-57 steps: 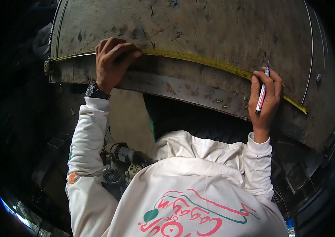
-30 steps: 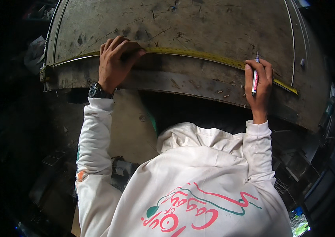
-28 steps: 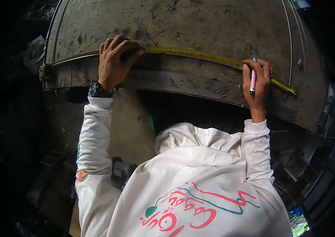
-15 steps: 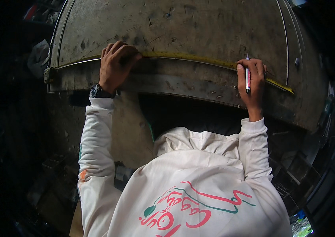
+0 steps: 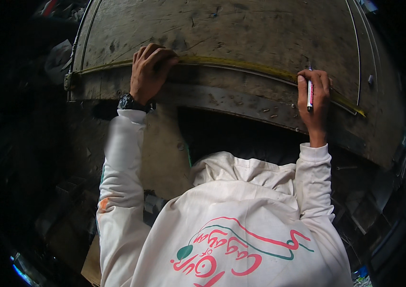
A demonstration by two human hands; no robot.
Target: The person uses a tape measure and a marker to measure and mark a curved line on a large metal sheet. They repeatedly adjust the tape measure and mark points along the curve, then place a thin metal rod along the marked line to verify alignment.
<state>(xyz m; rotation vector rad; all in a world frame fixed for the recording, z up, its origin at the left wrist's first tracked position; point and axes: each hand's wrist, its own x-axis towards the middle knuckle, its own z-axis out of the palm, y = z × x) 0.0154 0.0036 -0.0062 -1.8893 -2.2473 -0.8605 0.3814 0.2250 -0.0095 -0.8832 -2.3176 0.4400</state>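
Note:
A yellow tape measure point(image 5: 241, 64) is stretched across the workbench near its front edge, its case point(image 5: 70, 82) at the left end. Just along the near side of the blade runs a thin metal rod point(image 5: 260, 75). My left hand point(image 5: 149, 74), with a black watch at the wrist, is closed over the tape left of the middle; its fingertips are partly hidden. Farther right, my right hand point(image 5: 316, 91) grips a white marker pen point(image 5: 310, 95), tip pointing away from me. Its fingers also rest at the tape and rod.
The worn, stained workbench point(image 5: 241, 28) has a metal strip point(image 5: 231, 99) along its front. More thin rods lie at its sides, one on the right point(image 5: 356, 48). A small light-coloured piece point(image 5: 371, 79) lies at the right. A wrench point(image 5: 346, 167) is below, right of my sleeve.
The whole view has shifted, so the bench and hands appear farther right. At the right end, the tape and the rod now lie slightly apart. Both hands keep their holds.

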